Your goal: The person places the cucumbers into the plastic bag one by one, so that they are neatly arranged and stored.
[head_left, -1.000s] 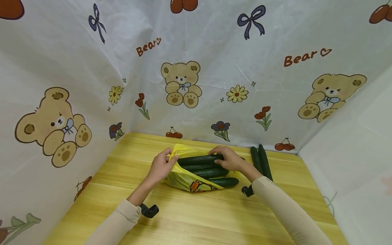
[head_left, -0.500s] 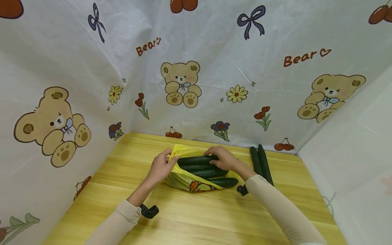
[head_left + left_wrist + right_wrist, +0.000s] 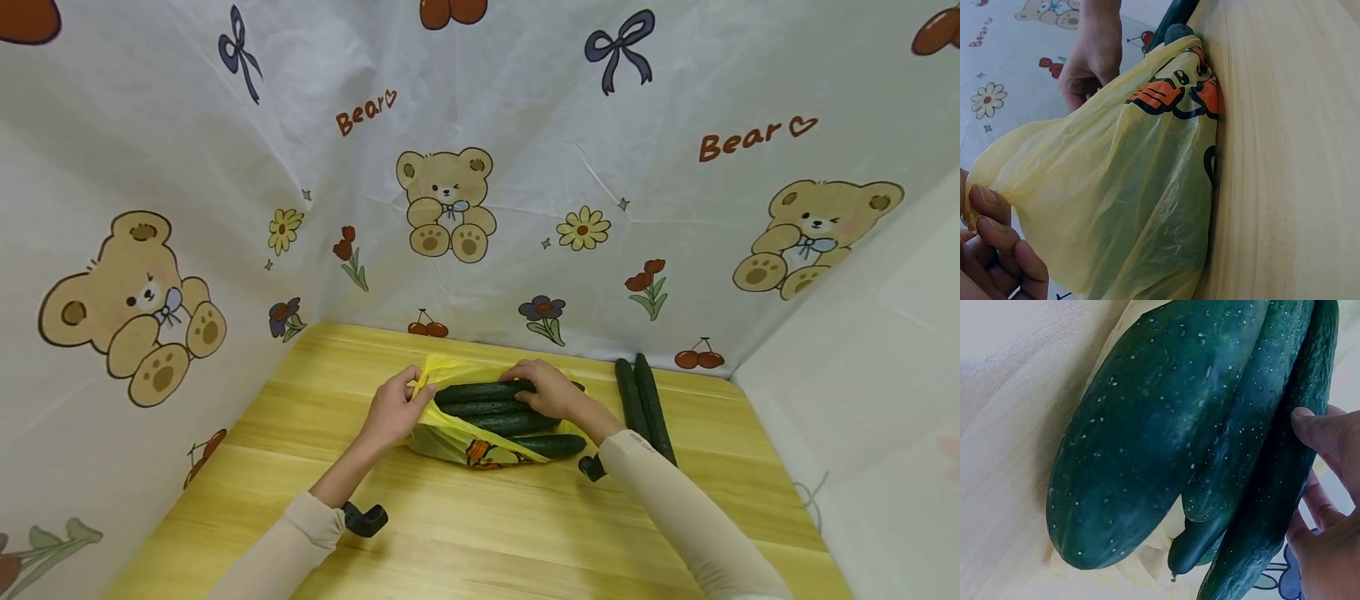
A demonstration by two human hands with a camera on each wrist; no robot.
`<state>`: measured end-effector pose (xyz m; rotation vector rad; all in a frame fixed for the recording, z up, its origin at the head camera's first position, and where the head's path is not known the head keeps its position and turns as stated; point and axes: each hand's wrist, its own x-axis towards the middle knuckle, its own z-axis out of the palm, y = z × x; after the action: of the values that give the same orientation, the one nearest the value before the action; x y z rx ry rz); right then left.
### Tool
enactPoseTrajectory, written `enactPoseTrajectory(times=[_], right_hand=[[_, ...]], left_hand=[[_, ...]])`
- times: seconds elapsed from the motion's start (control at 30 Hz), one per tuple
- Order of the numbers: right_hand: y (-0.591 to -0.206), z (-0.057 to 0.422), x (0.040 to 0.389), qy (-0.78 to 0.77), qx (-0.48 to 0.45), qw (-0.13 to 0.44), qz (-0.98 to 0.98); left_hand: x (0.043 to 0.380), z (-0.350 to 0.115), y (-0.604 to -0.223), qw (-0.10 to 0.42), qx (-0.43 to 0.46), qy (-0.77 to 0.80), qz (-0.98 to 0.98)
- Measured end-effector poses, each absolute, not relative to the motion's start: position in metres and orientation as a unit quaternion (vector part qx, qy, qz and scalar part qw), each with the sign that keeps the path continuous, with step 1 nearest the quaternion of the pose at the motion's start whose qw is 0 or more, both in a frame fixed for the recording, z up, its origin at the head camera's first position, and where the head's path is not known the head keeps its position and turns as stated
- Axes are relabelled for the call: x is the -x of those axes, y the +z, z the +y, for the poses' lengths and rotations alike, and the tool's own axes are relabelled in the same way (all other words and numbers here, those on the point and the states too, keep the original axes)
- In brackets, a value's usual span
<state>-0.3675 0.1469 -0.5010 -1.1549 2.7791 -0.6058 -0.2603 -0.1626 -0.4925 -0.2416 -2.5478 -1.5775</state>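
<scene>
A yellow plastic bag (image 3: 442, 444) with an orange and black print lies on its side on the table, its mouth facing right. My left hand (image 3: 395, 407) pinches the bag's upper rim between thumb and fingers; the left wrist view shows the film (image 3: 1104, 181) stretched from the fingertips. Several dark green cucumbers lie in the bag, with ends sticking out of the mouth. My right hand (image 3: 546, 390) grips the rearmost cucumber (image 3: 476, 392), thumb on the near side and fingers behind. In the right wrist view a thick cucumber (image 3: 1141, 444) is closest to the camera.
Two more cucumbers (image 3: 643, 400) lie side by side on the wooden table (image 3: 465, 533), right of the bag. A white sheet (image 3: 510, 108) printed with bears and flowers hangs behind and beside the table. Dark wrist-worn pieces (image 3: 365, 520) show near both forearms.
My right hand has shifted a little to the left with the rearmost cucumber, which sits slightly deeper in the bag. The left hand keeps its hold on the rim.
</scene>
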Motion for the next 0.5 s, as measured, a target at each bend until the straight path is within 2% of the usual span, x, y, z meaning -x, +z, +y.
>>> enactPoseTrajectory(times=[0.3,0.5], right_hand=[[-0.500,0.148,0.364,-0.209,0.365,0.036,0.907],[-0.498,0.163,0.359,-0.242,0.351,0.006,0.904]], left_hand=[[0.260,-0.164,-0.494,0.067,0.075,-0.520,-0.848],[0.260,-0.163,-0.493,0.067,0.076,-0.523,-0.846]])
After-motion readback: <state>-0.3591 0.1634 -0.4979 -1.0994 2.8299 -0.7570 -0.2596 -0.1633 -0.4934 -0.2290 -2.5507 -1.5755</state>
